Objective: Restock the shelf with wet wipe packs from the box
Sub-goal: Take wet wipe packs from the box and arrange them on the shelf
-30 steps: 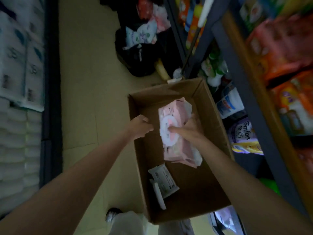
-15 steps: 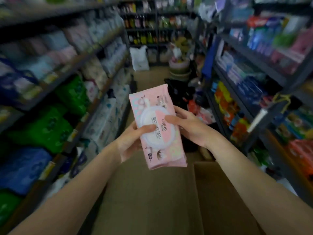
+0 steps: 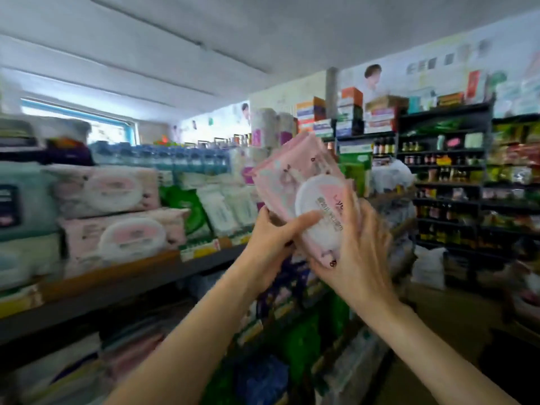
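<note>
Hands (image 3: 318,247) raised — around pink pack (image 3: 295,176)

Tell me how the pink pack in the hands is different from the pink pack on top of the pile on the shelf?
The held pink pack is up in the air, tilted, gripped by the left hand and right hand. The top shelf pack lies flat on another pink pack, untouched. The held one looks bigger because it is nearer. Both are pink with a round white lid.
</note>
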`<state>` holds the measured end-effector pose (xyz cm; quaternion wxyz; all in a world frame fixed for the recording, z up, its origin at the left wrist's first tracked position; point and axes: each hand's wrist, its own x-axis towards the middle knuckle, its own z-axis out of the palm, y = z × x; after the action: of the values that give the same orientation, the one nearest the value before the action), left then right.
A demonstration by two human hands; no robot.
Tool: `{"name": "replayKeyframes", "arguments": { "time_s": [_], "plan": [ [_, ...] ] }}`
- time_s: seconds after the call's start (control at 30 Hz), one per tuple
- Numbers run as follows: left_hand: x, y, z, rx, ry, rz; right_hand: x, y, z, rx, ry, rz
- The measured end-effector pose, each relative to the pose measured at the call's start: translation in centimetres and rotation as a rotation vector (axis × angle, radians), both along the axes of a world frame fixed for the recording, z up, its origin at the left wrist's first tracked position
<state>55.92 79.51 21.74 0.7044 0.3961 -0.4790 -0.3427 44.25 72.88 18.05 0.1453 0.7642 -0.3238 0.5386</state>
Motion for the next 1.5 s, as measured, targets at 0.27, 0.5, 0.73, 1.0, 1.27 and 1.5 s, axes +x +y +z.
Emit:
{"name": "replayKeyframes", "arguments": {
  "time_s": [0.27,0.5,0.73,1.0,1.27,1.5],
  "plan": [
    [12.5,13.7,6.9,-0.127,-0.669,1.046,13.9,1.5,9.1,-0.549,0.046,0.290],
    [17.9,17.5,9.5,0.113,-1.519,1.330,22.6,0.0,11.9,-0.562,0.213,0.411],
    [21.9,12.7,8.6,0.853,-1.849,1.372,29.9,-2.5,11.3,-0.553,0.443,0.630],
    [23.5,11.0,7.7,1.219,-1.818,1.270,33.3,-5.5,9.5,-0.518,0.553,0.854],
    [24.7,10.6,8.5,1.395,-1.781,1.295,32.4,-3.1,11.4,-0.243,0.713,0.843],
    [24.2,12.9,5.7,1.110,-1.795,1.463,31.3,-2.0,9.5,-0.214,0.600,0.836]
  ]
}}
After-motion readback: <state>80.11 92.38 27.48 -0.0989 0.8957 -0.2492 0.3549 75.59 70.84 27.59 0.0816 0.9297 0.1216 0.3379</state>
